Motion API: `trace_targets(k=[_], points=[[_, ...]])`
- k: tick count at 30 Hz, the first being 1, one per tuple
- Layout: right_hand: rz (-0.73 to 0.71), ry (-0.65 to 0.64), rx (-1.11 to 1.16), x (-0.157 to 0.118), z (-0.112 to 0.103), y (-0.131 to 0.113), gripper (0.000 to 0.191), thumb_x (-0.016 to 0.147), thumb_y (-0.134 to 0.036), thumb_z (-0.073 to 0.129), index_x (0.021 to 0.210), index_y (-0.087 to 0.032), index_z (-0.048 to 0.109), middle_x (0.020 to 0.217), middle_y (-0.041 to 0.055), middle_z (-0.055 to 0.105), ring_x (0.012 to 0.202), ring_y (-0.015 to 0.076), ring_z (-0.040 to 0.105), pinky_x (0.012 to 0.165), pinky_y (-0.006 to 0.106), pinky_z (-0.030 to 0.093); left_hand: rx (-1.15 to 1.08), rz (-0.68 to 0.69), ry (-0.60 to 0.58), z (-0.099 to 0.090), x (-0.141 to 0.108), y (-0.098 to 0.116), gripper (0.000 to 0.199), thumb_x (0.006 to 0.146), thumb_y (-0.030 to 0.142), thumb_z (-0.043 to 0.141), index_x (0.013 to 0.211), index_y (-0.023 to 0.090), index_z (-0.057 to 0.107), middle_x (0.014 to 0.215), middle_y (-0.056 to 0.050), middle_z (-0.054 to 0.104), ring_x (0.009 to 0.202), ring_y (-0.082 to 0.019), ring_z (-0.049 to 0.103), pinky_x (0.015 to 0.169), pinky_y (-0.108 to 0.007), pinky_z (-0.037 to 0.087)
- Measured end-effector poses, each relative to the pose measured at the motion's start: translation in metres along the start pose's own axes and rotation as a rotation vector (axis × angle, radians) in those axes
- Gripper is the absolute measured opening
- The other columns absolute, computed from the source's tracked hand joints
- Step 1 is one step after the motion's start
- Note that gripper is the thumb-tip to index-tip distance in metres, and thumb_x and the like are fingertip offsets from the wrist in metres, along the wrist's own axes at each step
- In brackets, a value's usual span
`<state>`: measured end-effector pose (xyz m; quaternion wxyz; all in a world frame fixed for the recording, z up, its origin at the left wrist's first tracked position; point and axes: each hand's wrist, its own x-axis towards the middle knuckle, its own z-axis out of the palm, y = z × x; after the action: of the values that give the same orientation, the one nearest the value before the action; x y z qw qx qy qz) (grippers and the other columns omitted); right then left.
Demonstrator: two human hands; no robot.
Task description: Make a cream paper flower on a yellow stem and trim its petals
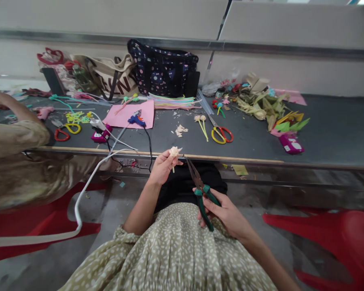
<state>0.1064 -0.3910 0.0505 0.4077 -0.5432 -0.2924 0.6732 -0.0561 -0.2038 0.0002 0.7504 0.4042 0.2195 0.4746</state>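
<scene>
Between the fingertips of my left hand is a small cream flower with a short pale stem below it. My right hand grips green-handled long-nose pliers, their jaws slightly parted and pointing up towards the table edge. The pliers' tip is to the right of the flower, apart from it. On the dark table beyond, cream scraps lie in a small pile, and finished-looking flowers on green stems lie to their right, beside red and yellow scissors.
A blue glue gun rests on pink paper, its black cord hanging over the edge. A white cable crosses at left. Bags and dried husks stand farther back. Another person's arm is at left.
</scene>
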Motion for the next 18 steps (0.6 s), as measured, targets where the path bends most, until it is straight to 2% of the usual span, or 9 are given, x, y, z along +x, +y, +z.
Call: trace_targets(k=[6,12,18], points=[[-0.009,-0.025,0.028,0.0016,0.0033,-0.0007,0.067,0.082,-0.056,0.073,0.134,-0.016,0.057,0.069,0.0009,0.065,0.056,0.0174,0.067,0.055,0.029,0.055,0.066,0.046,0.013,-0.001,-0.0014,-0.0001,0.029,0.078,0.041,0.078,0.076,0.016,0.063,0.061,0.003,0.053,0.061,-0.01,0.053,0.079,-0.032,0.054],[0.014,-0.082,0.037,0.0031,0.0022,-0.0002,0.066,0.085,-0.054,0.071,0.137,-0.016,0.056,0.072,0.0038,0.07,0.058,0.0177,0.069,0.056,0.029,0.056,0.142,0.106,-0.029,-0.0038,-0.0043,-0.0016,0.026,0.08,0.038,0.077,0.076,0.017,0.064,0.066,0.0,0.06,0.072,-0.013,0.062,0.083,-0.03,0.049],[0.006,-0.164,0.063,0.0025,0.0014,0.0012,0.057,0.089,-0.047,0.069,0.136,-0.016,0.056,0.075,0.0054,0.072,0.059,0.0178,0.071,0.056,0.028,0.056,0.157,0.107,-0.035,-0.0028,-0.0049,-0.0025,0.025,0.076,0.038,0.08,0.077,0.018,0.064,0.073,0.0,0.063,0.071,-0.014,0.062,0.082,-0.031,0.05]])
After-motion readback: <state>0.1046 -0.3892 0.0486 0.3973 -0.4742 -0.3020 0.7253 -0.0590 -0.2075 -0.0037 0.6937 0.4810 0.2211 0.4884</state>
